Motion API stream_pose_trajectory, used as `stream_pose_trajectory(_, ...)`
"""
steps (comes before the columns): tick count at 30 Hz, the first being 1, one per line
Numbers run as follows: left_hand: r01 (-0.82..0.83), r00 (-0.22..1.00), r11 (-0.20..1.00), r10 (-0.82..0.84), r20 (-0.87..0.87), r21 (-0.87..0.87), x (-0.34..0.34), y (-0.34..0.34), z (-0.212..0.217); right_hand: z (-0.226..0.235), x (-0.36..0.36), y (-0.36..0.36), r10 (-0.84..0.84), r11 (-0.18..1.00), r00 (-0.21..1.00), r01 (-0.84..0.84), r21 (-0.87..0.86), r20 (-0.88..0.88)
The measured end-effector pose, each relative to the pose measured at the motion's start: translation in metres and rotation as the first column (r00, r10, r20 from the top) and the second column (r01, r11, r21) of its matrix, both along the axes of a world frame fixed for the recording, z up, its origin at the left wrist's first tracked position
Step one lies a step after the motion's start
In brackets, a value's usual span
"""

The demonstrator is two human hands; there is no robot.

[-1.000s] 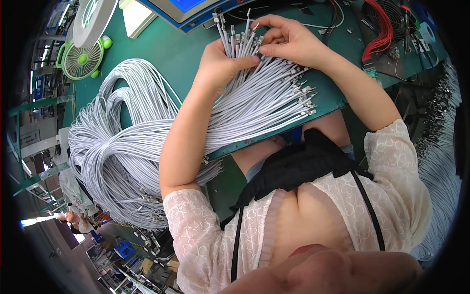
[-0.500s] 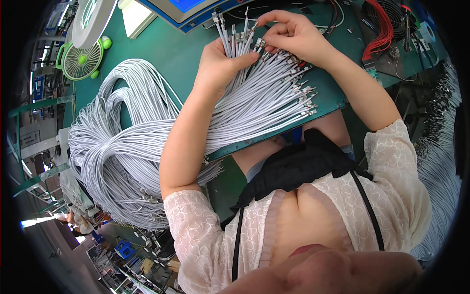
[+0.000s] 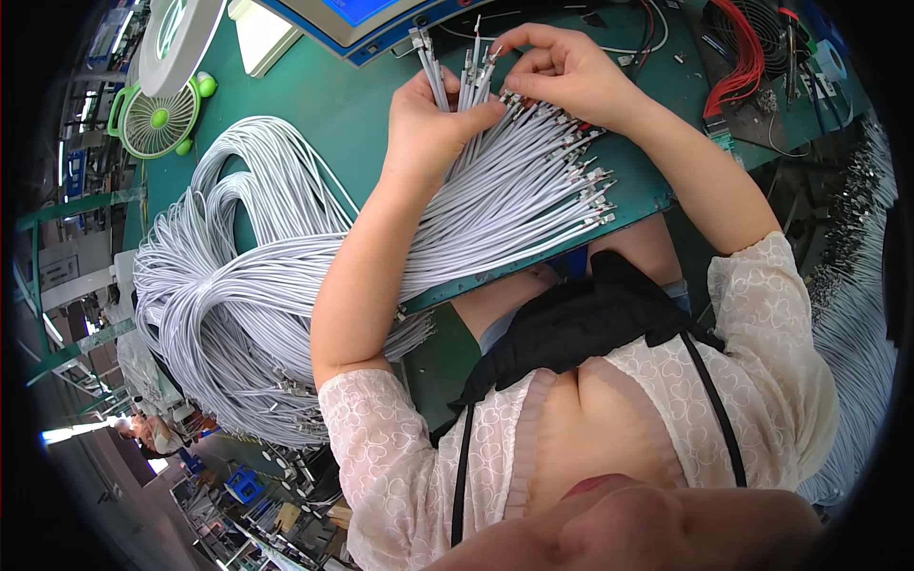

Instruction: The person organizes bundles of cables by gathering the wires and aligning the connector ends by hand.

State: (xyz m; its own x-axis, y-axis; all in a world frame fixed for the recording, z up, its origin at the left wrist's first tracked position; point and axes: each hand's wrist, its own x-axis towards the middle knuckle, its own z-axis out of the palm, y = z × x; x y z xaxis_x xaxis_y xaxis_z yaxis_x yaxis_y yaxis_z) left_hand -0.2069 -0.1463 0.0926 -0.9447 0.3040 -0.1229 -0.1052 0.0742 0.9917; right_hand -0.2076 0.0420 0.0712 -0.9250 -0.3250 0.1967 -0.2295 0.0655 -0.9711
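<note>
A thick bundle of light grey cables (image 3: 495,219) lies across the green table, its metal-tipped connector ends fanned toward the right. My left hand (image 3: 428,124) is closed around several cable ends, which stick up past its thumb and fingers. Close beside it, my right hand (image 3: 562,76) has its thumb and index finger bent toward the tips of those cables. The fingertips are at the connectors; which single cable they pinch is too small to tell. To the left, the rest of the cables loop round in a large coil (image 3: 205,276) that hangs over the table edge.
A blue-framed device with a screen (image 3: 381,38) stands at the far edge. At the far left are a small green fan (image 3: 157,119) and a magnifier lamp (image 3: 181,38). Red wires (image 3: 743,57) lie far right. More grey cables (image 3: 852,381) hang at the right.
The cable ends in my left hand have spread into two groups, with a gap between them. My right hand has shifted slightly nearer and to the left.
</note>
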Motion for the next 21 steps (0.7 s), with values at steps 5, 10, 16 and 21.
stream_pose_trajectory(5,0.013,0.994,0.987,-0.031,0.108,0.157,-0.0025,-0.0009,0.0024,-0.0002,-0.0002,0.003,0.007,1.0,1.0,-0.007,0.006,0.0)
stream_pose_trajectory(10,0.032,0.999,0.999,-0.033,0.021,0.019,-0.0013,-0.0006,0.0031,0.0025,0.0005,0.0025,-0.016,0.997,0.998,0.021,0.072,-0.065)
stream_pose_trajectory(16,0.029,1.0,1.0,-0.028,0.011,-0.007,-0.0018,0.0005,-0.0032,0.005,-0.0006,0.005,-0.027,0.999,1.0,0.028,-0.031,0.01)
stream_pose_trajectory(21,0.022,1.0,1.0,-0.022,0.016,0.01,0.0007,0.0029,0.0019,0.0001,-0.0035,0.0097,0.005,0.998,1.0,-0.003,-0.055,0.029)
